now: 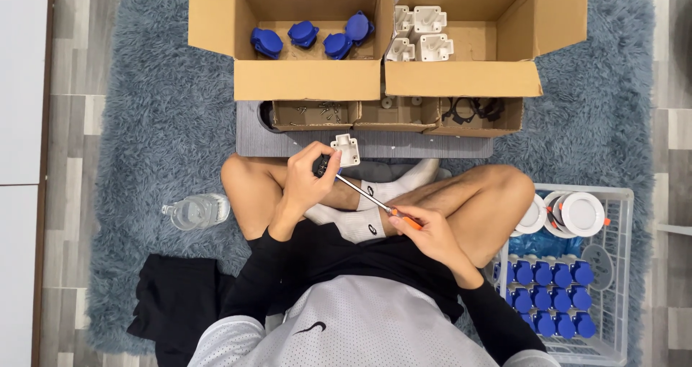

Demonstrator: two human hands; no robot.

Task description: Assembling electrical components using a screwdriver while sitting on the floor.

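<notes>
My left hand [306,176] is closed around a white plastic socket housing [347,149], held above my crossed legs just in front of a grey board [252,140]. My right hand [427,231] grips the orange handle of a screwdriver [375,201]. Its metal shaft runs up and left, and its tip meets the part in my left hand. The side of the part under my fingers is hidden.
Two open cardboard boxes stand behind the board: one with blue caps [310,36], one with white housings [422,32]. Small trays [317,115] hold screws and black rings. A white wire basket [620,266] of blue-and-white assembled parts sits right. A water bottle [194,211] lies left.
</notes>
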